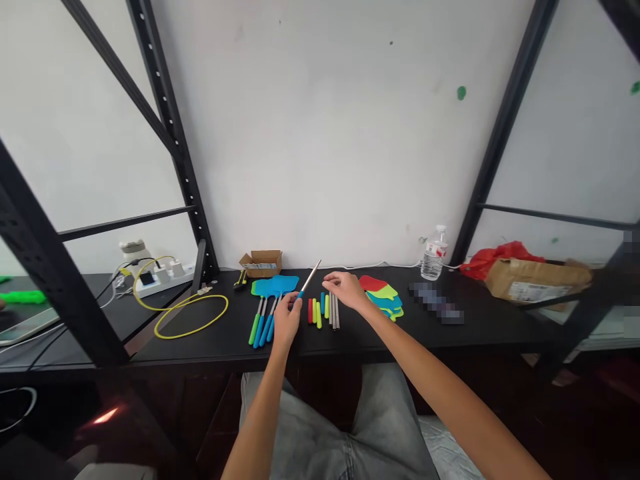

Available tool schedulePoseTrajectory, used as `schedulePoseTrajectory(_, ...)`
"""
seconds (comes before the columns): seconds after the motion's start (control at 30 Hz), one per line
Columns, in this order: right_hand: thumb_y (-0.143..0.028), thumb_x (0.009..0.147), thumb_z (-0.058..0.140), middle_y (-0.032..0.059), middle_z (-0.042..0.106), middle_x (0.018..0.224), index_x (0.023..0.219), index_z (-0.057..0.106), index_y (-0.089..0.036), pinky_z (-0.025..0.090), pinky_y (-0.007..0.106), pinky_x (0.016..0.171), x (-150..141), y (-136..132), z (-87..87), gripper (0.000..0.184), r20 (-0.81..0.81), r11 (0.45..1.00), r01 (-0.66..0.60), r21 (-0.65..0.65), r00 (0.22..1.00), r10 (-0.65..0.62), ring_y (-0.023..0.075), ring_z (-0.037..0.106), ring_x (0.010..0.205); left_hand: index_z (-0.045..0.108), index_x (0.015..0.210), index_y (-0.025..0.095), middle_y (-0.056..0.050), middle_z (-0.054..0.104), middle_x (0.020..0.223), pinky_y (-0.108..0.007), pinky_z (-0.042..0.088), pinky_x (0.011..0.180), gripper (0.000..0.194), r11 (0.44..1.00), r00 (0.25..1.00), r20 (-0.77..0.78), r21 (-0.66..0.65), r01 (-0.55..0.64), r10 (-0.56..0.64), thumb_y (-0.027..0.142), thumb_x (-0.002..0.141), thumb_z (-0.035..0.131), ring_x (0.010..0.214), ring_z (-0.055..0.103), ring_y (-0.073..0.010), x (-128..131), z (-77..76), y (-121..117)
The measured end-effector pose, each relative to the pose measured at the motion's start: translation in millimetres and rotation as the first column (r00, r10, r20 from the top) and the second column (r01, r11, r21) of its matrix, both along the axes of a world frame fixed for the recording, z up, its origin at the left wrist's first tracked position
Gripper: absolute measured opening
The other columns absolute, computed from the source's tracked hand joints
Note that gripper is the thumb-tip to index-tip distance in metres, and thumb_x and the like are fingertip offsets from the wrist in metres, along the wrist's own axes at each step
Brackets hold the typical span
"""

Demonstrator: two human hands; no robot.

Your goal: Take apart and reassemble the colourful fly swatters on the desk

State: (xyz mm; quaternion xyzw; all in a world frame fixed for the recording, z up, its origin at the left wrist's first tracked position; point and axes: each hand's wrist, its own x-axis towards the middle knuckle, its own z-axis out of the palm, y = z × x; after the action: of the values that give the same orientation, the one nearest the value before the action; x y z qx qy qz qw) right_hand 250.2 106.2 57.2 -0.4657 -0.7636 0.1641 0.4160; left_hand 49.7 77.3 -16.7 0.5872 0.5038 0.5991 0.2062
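Note:
My left hand (287, 316) is closed around the blue handle of a slim metal rod (311, 273), which points up and to the right. My right hand (344, 288) hovers just right of the rod's tip, fingers extended and slightly apart, nothing visible in them. Below it lie several bare metal rods (335, 313) beside loose red, yellow and blue handle grips (319, 315). Left of my left hand rest several fly swatters (275, 287) with blue and green heads and handles. Loose red, yellow-green and blue swatter heads (387, 293) are stacked on the right, partly behind my right wrist.
A small open cardboard box (264, 262) stands near the wall. On the left are a coiled yellow cable (191, 327) and a power strip (165, 280). A water bottle (434, 253) and a brown package (535, 280) stand right. Black metal posts (173, 127) frame the black tabletop (210, 347).

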Motion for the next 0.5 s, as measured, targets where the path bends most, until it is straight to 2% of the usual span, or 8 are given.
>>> schedulePoseTrajectory(0.1, -0.037, 0.085, 0.06, 0.0035, 0.076, 0.091, 0.096, 0.073, -0.024, 0.05, 0.028, 0.078, 53, -4, -1.7, 0.022, 0.081, 0.983, 0.185, -0.003, 0.98, -0.184, 0.0207, 0.07, 0.089, 0.066, 0.105, 0.017, -0.008, 0.066, 0.09, -0.033, 0.049, 0.074, 0.036, 0.999, 0.999, 0.041, -0.032, -0.001, 0.003, 0.044, 0.085, 0.054, 0.083, 0.062, -0.0223, 0, -2.2, 3)
schedulePoseTrajectory(0.2, -0.042, 0.084, 0.059, 0.0054, 0.076, 0.094, 0.098, 0.073, -0.024, 0.049, 0.032, 0.076, 114, -8, -11.3, 0.027, 0.202, 0.879, 0.475, -0.042, 0.866, -0.458, 0.0258, 0.069, 0.093, 0.066, 0.104, 0.016, -0.007, 0.065, 0.088, -0.032, 0.049, 0.072, 0.036, 0.999, 0.997, 0.071, -0.049, 0.01, -0.007, 0.044, 0.083, 0.055, 0.08, 0.061, -0.0218, 0, -2.7, 5)
schedulePoseTrajectory(0.27, -0.047, 0.084, 0.059, 0.0097, 0.075, 0.094, 0.101, 0.072, -0.022, 0.047, 0.033, 0.074, 150, -9, -20.5, 0.034, 0.285, 0.811, 0.582, -0.058, 0.788, -0.546, 0.0292, 0.069, 0.094, 0.067, 0.103, 0.016, -0.007, 0.065, 0.088, -0.032, 0.049, 0.071, 0.036, 0.998, 0.997, 0.078, -0.064, 0.021, -0.016, 0.044, 0.082, 0.056, 0.08, 0.061, -0.0218, 1, -2.0, 5)
schedulePoseTrajectory(0.33, -0.052, 0.081, 0.061, 0.0141, 0.075, 0.093, 0.094, 0.074, -0.02, 0.046, 0.033, 0.072, 175, -10, -29.5, 0.037, 0.347, 0.767, 0.638, -0.07, 0.737, -0.581, 0.0317, 0.069, 0.093, 0.067, 0.102, 0.016, -0.007, 0.065, 0.089, -0.032, 0.05, 0.071, 0.036, 0.997, 0.997, 0.079, -0.071, 0.028, -0.022, 0.044, 0.081, 0.057, 0.08, 0.062, -0.0219, 1, -0.9, 4)
schedulePoseTrajectory(0.4, -0.058, 0.079, 0.062, 0.0157, 0.074, 0.087, 0.082, 0.075, -0.02, 0.045, 0.033, 0.07, 186, -9, -36.8, 0.04, 0.384, 0.769, 0.631, -0.102, 0.738, -0.555, 0.0329, 0.069, 0.09, 0.067, 0.103, 0.016, -0.008, 0.065, 0.09, -0.032, 0.05, 0.07, 0.037, 0.997, 0.996, 0.082, -0.068, 0.029, -0.023, 0.044, 0.081, 0.057, 0.081, 0.062, -0.0219, 2, 0.1, 3)
schedulePoseTrajectory(0.5, -0.065, 0.074, 0.063, 0.0157, 0.072, 0.078, 0.071, 0.075, -0.021, 0.044, 0.034, 0.069, 184, -7, -45.1, 0.046, 0.399, 0.78, 0.6, -0.176, 0.768, -0.501, 0.0341, 0.069, 0.087, 0.067, 0.104, 0.015, -0.008, 0.066, 0.09, -0.031, 0.05, 0.07, 0.038, 0.997, 0.996, 0.086, -0.072, 0.032, -0.026, 0.044, 0.082, 0.057, 0.081, 0.062, -0.0215, 2, 0.9, 1)
